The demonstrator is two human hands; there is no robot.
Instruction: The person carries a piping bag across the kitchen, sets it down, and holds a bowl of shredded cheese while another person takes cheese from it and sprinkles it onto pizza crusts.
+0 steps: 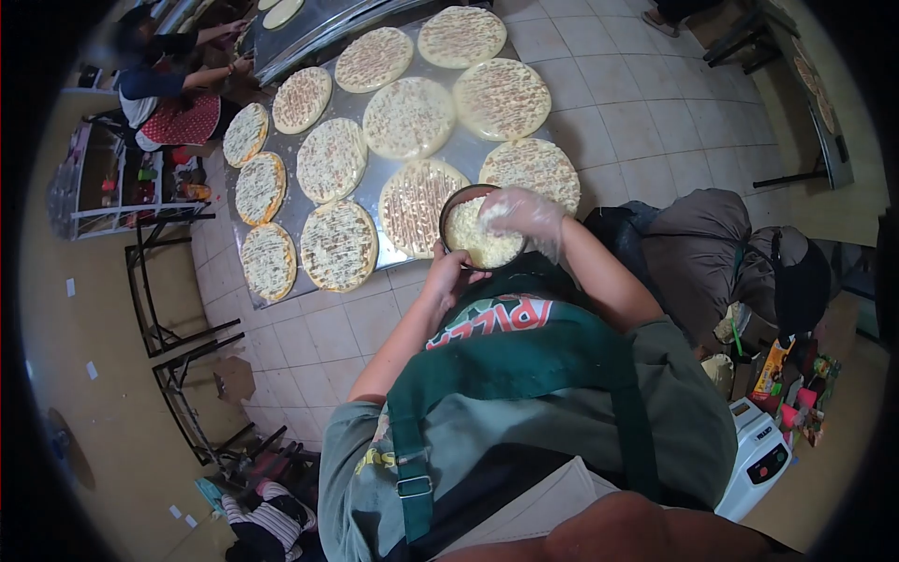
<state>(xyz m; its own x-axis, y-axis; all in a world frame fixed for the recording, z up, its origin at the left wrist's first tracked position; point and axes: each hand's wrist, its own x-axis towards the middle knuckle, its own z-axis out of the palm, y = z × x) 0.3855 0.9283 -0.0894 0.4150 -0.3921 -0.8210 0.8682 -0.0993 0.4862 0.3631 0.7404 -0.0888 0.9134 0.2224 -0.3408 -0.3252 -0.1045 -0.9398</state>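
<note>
My left hand (453, 273) grips the near left rim of a dark round bowl (443, 228), which is held close to the apron. Pale grated cheese (478, 242) fills much of the bowl. Over the bowl's right side, my right hand (524, 217) wears a clear plastic glove, its fingers curled down into the cheese. Just beyond the bowl lies a round pizza (420, 201) with brown streaks of topping. Another pizza (534, 171) is beside my right hand, with a paler cheese-covered pizza (409, 117) behind them.
Several more pizzas (339, 245) cover the metal table (370, 192). A co-worker (173, 94) stands at a second metal table (323, 37) at upper left. Another person (702, 248) bends at the right, near a white machine (755, 454). Black metal frames (150, 290) stand along the left.
</note>
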